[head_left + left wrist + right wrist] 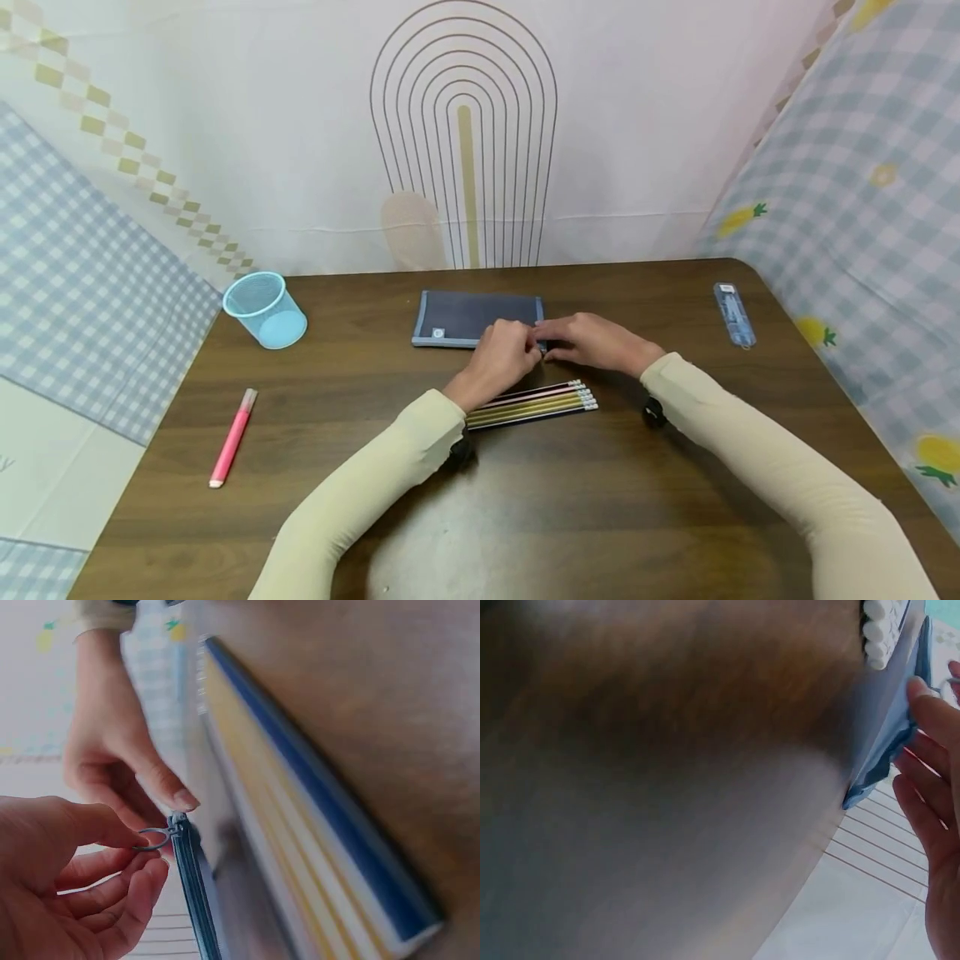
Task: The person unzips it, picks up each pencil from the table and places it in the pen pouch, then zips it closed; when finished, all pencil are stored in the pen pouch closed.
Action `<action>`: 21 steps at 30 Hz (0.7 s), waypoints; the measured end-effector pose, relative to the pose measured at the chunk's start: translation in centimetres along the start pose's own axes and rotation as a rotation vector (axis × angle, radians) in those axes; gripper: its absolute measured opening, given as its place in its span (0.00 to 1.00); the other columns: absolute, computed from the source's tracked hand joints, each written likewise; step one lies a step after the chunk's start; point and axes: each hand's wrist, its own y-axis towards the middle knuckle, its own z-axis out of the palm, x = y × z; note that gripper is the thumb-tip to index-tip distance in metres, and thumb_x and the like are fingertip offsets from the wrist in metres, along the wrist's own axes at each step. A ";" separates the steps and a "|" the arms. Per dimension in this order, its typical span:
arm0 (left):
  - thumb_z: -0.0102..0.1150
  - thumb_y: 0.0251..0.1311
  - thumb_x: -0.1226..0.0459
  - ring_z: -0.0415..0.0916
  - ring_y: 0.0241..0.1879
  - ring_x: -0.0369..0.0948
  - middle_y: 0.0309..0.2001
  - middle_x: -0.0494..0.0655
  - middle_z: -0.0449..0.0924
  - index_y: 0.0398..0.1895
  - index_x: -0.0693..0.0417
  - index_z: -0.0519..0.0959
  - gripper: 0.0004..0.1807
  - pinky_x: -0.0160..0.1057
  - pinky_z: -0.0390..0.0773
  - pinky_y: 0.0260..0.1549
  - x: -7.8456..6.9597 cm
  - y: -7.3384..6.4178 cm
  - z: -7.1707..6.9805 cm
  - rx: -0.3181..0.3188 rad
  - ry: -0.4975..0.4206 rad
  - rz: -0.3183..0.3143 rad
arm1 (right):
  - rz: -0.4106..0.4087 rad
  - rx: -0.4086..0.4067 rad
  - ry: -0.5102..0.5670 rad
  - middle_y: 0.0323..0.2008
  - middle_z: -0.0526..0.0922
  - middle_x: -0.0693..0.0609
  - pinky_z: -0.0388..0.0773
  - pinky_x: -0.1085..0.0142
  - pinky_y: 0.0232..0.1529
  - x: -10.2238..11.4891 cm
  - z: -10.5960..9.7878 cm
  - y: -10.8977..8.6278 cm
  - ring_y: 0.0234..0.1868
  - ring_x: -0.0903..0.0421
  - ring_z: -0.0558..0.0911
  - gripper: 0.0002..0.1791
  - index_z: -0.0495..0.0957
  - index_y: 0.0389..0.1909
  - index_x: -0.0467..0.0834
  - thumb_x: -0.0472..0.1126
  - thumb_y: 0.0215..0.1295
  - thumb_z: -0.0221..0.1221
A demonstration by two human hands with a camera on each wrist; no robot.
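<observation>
A dark blue zip pouch (476, 312) with light blue edging lies near the back of the table. At its right front corner, my left hand (498, 354) pinches the ring-shaped zipper pull (166, 838) between thumb and forefinger. My right hand (596, 340) grips the pouch's right end beside the zipper, thumb on the near side and fingers behind. The zipper track (193, 892) runs away from the ring in the left wrist view. Several pencils (532, 406) with white erasers lie side by side in front of the pouch, partly hidden by my left wrist.
A light blue mesh cup (277, 327) stands at the back left, tilted-looking in this view. Nearer on the left lies a pink marker (234, 437). A slim blue packet (734, 315) rests at the back right. Patterned cloth (637, 125) hangs behind the table.
</observation>
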 end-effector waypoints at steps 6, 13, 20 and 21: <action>0.63 0.64 0.64 0.83 0.31 0.35 0.34 0.45 0.89 0.35 0.53 0.89 0.06 0.32 0.81 0.32 0.0 0.3 -1.9 -0.107 -0.128 -0.034 | -0.047 -0.198 0.124 0.55 0.86 0.47 0.84 0.57 0.52 0.5 0.0 -0.2 0.55 0.51 0.86 0.18 0.83 0.58 0.43 0.36 0.67 0.65; 0.67 0.63 0.66 0.82 0.32 0.37 0.33 0.47 0.89 0.36 0.57 0.88 0.04 0.33 0.81 0.33 0.8 0.1 -3.2 -0.267 -0.218 0.020 | -0.034 -0.560 0.193 0.42 0.90 0.45 0.82 0.74 0.46 1.4 0.2 -0.4 0.43 0.50 0.89 0.17 0.87 0.46 0.40 0.24 0.55 0.69; 0.66 0.62 0.68 0.84 0.30 0.39 0.32 0.50 0.89 0.35 0.59 0.89 0.05 0.35 0.82 0.31 4.0 -1.1 -4.3 -0.333 -0.266 -0.110 | -0.009 -0.625 0.169 0.41 0.90 0.47 0.76 0.84 0.47 0.7 -1.2 -2.1 0.42 0.55 0.88 0.17 0.88 0.44 0.40 0.23 0.53 0.70; 0.66 0.61 0.68 0.84 0.29 0.40 0.32 0.51 0.89 0.35 0.59 0.89 0.05 0.35 0.82 0.30 5.0 -1.4 -4.7 -0.354 -0.264 -0.145 | -0.001 -0.639 0.157 0.40 0.90 0.46 0.76 0.84 0.47 0.3 -1.5 -2.6 0.42 0.58 0.88 0.17 0.88 0.43 0.40 0.23 0.53 0.70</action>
